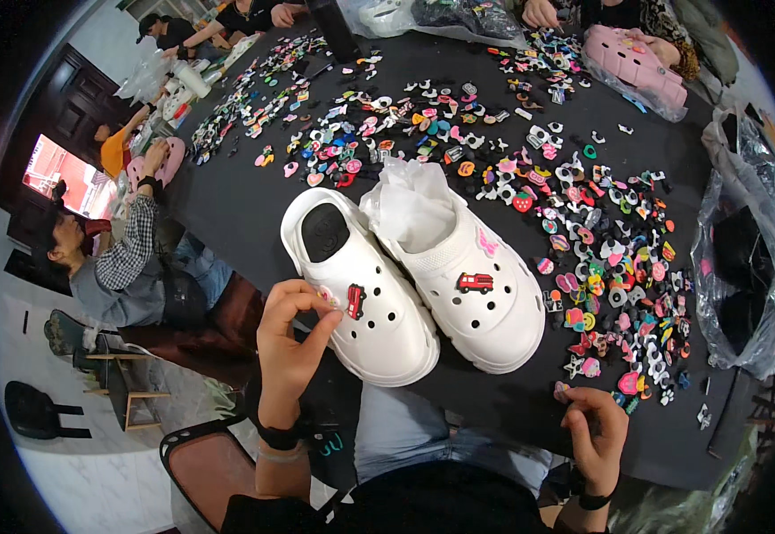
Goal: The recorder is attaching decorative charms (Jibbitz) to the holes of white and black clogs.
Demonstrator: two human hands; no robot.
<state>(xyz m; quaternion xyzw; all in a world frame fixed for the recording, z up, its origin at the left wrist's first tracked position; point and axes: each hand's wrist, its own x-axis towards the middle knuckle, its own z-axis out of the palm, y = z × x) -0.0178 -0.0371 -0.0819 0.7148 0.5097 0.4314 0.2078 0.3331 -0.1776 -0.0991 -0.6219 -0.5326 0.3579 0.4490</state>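
On the worktop (236,189), near side, the right white clog (494,322) already wore a fire-truck charm (474,283) and pink butterfly (487,242), the left clog (396,347), seemingly unfinished, its truck (355,302), while the left hand (288,347) pinched a small charm (326,295) there, the right hand (597,434) half-curled, grip unclear.

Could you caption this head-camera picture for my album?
Left hand at one of two white clogs, right hand near colorful charms scattered over a black table.

Dressed in black top (485,500), lower centre, and pale blue jeans (405,432); wearing black left wristband (278,436), thin pale bracelet (282,457), black right wristband (597,501).
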